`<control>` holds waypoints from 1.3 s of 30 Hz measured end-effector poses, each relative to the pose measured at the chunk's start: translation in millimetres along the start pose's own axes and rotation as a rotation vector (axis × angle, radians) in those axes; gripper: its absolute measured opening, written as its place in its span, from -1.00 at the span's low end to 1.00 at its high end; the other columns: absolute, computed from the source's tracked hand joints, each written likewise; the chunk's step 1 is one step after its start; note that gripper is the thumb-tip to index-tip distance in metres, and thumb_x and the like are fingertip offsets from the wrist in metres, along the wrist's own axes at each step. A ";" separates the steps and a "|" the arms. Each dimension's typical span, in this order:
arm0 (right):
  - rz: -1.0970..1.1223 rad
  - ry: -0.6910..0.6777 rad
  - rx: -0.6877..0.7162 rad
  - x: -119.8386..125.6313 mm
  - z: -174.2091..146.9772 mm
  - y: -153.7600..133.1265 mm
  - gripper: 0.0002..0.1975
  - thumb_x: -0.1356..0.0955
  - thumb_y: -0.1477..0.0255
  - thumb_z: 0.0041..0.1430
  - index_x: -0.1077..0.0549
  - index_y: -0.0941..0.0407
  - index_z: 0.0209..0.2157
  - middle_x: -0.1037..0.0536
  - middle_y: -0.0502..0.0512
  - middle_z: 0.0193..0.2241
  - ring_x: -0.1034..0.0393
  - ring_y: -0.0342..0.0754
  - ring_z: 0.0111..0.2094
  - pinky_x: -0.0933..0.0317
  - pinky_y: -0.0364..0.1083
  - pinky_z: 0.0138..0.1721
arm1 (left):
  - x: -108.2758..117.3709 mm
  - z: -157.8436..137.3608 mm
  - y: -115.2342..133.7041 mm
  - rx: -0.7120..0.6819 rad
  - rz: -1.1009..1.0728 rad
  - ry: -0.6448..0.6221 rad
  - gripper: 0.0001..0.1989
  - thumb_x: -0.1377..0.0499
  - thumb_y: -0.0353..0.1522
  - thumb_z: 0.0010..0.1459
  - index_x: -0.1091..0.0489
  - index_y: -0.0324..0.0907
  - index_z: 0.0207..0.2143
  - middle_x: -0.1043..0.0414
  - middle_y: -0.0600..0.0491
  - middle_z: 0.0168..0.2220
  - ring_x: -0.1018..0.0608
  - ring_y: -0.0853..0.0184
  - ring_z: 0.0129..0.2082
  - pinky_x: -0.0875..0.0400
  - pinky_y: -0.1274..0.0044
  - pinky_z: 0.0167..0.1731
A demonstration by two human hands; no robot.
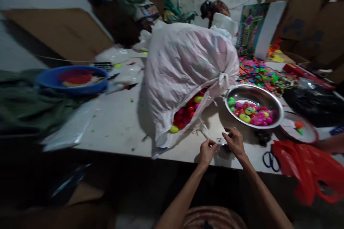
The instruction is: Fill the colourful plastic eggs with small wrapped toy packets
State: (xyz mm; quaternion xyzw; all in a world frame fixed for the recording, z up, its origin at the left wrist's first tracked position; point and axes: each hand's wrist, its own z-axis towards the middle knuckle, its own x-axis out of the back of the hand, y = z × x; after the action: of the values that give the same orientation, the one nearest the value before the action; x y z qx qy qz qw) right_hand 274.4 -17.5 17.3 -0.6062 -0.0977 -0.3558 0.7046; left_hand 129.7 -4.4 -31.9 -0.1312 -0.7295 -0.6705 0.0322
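Head view: we have both bare hands together near the front edge of the white table (115, 125), with a small pale piece (220, 141) between them. Our left hand (207, 153) pinches its near-left edge between thumb and fingertips, those fingers closed with hardly a gap. Our right hand (234, 142) is bent over its other side, thumb and forefinger close together; whether they grip it or only touch it, we cannot tell. The piece carries dark spots and looks partly see-through, though it is too small and blurred for us to name.

Just beyond our hands stands a big white sack (185, 57), tied at its right side, with an opening low in front that shows red, pink and yellow egg shapes (185, 114). To the right sits a metal bowl (255, 93) — more bright eggs (251, 111) lie inside it. Nearer the edge we see dark-handled scissors (271, 159) beside a red plastic bag (303, 166), which hangs over the side. A co-worker's forearm (331, 145) reaches in at far right. On our left rests a blue basin (72, 89).
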 end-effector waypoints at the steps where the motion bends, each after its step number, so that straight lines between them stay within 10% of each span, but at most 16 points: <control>1: 0.032 -0.052 0.045 -17.6 3.7 -14.4 -0.77 -0.27 0.35 0.10 -0.44 0.16 -0.24 -0.46 0.12 -0.32 -0.36 -0.11 -0.50 -0.24 -0.12 -0.39 | 14.5 -4.7 -6.2 0.015 -0.009 0.028 -0.95 -0.17 -0.41 -0.14 -0.39 -0.20 -0.60 -0.40 0.08 -0.61 -0.41 0.36 -0.56 -0.26 0.53 -0.47; 7: -0.360 -0.449 0.399 -146.1 31.3 -118.3 -0.78 -0.21 0.50 0.17 -0.42 0.13 -0.19 -0.46 0.14 -0.21 -0.40 -0.04 -0.29 -0.22 -0.12 -0.30 | 109.2 -30.9 -28.1 -0.011 0.018 0.227 -0.89 -0.16 -0.37 -0.13 -0.45 -0.22 -0.50 -0.48 0.01 -0.52 -0.48 0.27 -0.49 -0.34 0.45 -0.39; 12: -0.494 -0.532 0.461 -196.2 41.3 -135.4 -0.69 -0.19 0.62 0.14 -0.38 0.16 -0.10 -0.43 0.26 -0.12 -0.37 0.02 -0.25 -0.19 -0.05 -0.26 | 153.5 -32.7 -20.3 0.021 -0.018 0.370 -0.86 -0.22 -0.30 -0.14 -0.46 -0.20 -0.52 -0.46 0.06 -0.56 -0.46 0.32 -0.52 -0.32 0.52 -0.45; 24: -0.417 -0.492 0.363 -189.5 26.7 -123.7 -0.71 -0.27 0.41 0.14 -0.41 0.15 -0.10 -0.51 0.26 -0.21 -0.38 0.09 -0.25 -0.20 0.03 -0.19 | 157.2 -30.5 -1.1 0.196 -0.546 0.517 -0.65 -0.35 -0.17 -0.25 -0.36 -0.26 -0.59 -0.31 0.17 -0.65 -0.29 0.52 -0.66 -0.14 0.65 -0.63; 33: 0.795 -0.304 -0.274 -106.7 -7.5 -94.9 -0.72 -0.34 0.30 0.00 -0.31 0.10 -0.24 -0.41 -0.09 -0.53 -0.27 -0.19 -0.68 -0.14 -0.20 -0.67 | 129.2 -25.9 11.2 0.262 -0.777 0.545 -0.62 -0.37 -0.15 -0.29 -0.36 -0.26 -0.57 -0.29 0.18 -0.63 -0.27 0.55 -0.67 -0.11 0.66 -0.66; 39: 0.815 -0.128 -0.222 -92.7 -22.1 -92.8 -0.59 -0.40 0.33 -0.05 -0.31 0.08 -0.13 -0.44 -0.03 -0.41 -0.36 -0.16 -0.52 -0.24 -0.19 -0.55 | 101.7 -19.2 22.3 0.254 -0.794 0.542 -0.62 -0.36 -0.14 -0.26 -0.36 -0.25 -0.55 -0.25 0.20 -0.63 -0.28 0.54 -0.65 -0.14 0.65 -0.64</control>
State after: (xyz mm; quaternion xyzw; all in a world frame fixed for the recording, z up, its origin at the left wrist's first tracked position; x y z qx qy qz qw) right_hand 142.9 -3.5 31.9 -0.6883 0.1453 -0.0185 0.7104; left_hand 34.5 -6.8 14.3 0.3408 -0.7646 -0.5466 -0.0215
